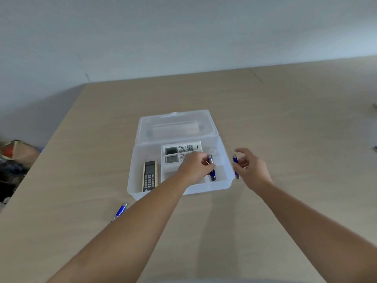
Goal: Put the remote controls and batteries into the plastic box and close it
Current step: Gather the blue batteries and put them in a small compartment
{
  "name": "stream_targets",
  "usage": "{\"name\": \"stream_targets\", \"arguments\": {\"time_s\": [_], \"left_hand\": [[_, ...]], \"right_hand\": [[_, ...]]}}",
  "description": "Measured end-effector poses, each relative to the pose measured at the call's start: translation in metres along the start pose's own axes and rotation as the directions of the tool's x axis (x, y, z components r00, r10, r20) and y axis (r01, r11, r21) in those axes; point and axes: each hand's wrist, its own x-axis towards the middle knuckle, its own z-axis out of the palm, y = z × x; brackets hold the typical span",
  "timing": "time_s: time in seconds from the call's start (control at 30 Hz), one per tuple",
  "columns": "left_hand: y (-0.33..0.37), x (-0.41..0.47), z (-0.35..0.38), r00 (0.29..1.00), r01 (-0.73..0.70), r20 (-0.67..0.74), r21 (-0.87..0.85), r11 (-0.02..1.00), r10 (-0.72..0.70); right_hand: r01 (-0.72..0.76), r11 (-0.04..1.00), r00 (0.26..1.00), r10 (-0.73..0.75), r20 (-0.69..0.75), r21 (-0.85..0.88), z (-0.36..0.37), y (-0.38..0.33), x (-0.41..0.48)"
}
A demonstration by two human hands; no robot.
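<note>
A clear plastic box [131, 176] stands open mid-table, its lid [175, 125] tilted back. Inside lie two white remotes [181, 148] side by side and a black and gold remote [149, 176] at the left. My left hand [193, 167] reaches over the box's right compartments, shut on a blue and silver battery [211, 167] held upright there. My right hand [250, 167] hovers just outside the box's right wall, gripping another blue battery [235, 160]. A third blue battery [120, 211] lies on the table in front of the box, left of my left forearm.
The wooden table [285, 123] meets a pale wall at the back. Its left edge drops off to the floor, where bags and clutter [14, 154] sit. Small dark objects [375, 106] show at the far right edge.
</note>
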Motion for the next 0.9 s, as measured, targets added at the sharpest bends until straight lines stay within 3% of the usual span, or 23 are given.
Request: {"name": "stream_targets", "arguments": {"time_s": [0.1,0.27,0.4,0.57,0.67,0.77,0.83,0.9], "left_hand": [[0.003,0.021,-0.002,0.996,-0.003,-0.088,0.083,0.997,0.010],[-0.005,0.044,0.009,0.995,0.044,-0.101,0.178,0.983,-0.027],[-0.013,0.059,0.011,0.995,0.081,-0.071,0.197,0.977,-0.068],[-0.015,0.072,0.021,0.993,0.121,-0.033,0.222,0.967,-0.116],[-0.013,0.076,0.025,0.991,0.127,0.000,0.265,0.956,-0.131],[-0.009,0.079,0.030,0.988,0.127,0.043,0.349,0.929,-0.151],[-0.004,0.079,0.035,0.983,0.131,0.066,0.413,0.901,-0.173],[0.003,0.079,0.043,0.975,0.146,0.079,0.483,0.863,-0.210]], "right_hand": [[0.070,0.979,0.993,-0.049,0.112,-0.193,0.001,-0.008,0.024],[0.229,0.823,0.951,-0.075,0.301,-0.519,0.020,-0.003,0.052],[0.425,0.518,0.887,-0.075,0.456,-0.742,0.032,0.002,0.069],[0.599,0.096,0.800,-0.032,0.599,-0.795,0.042,0.001,0.079],[0.625,-0.030,0.778,-0.052,0.626,-0.780,0.046,0.004,0.078],[0.615,0.066,0.787,-0.112,0.607,-0.785,0.046,0.010,0.079],[0.568,0.283,0.822,-0.256,0.510,-0.773,0.043,0.023,0.081],[0.462,0.586,0.883,-0.372,0.286,-0.665,0.034,0.030,0.075]]}}
